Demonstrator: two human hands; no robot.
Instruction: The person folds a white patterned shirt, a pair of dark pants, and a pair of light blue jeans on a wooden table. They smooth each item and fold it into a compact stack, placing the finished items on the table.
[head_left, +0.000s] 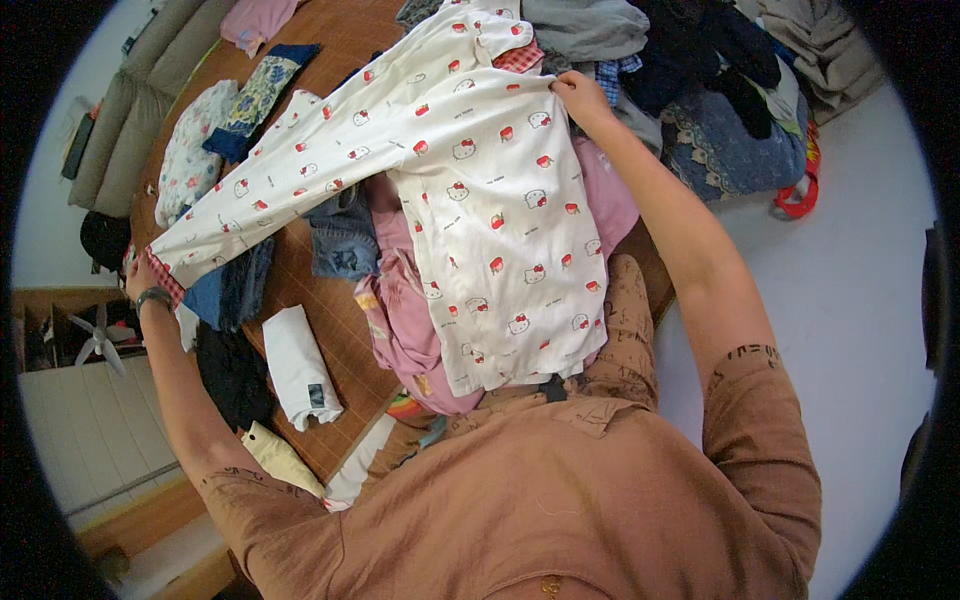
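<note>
A white long-sleeved pajama top (495, 202) with a printed cat-face and red fruit pattern lies spread across my lap and the brown mat. My left hand (140, 276) grips the red-checked cuff of one sleeve, which is stretched out to the left. At the upper right, my right hand (581, 96) pinches the top's edge near the shoulder. Red-checked cloth (519, 58) shows at the top by the collar area. Under the garment, pink clothing (405, 300) and blue denim (343, 236) stick out.
On the brown mat (300, 281) lie a folded white garment (298, 367), a floral white cloth (196, 150), a blue-and-yellow patterned cloth (262, 101), black cloth (232, 375) and pale yellow cloth (281, 457). Heaped clothes (697, 67) stand at upper right, a grey sofa (142, 97) at upper left.
</note>
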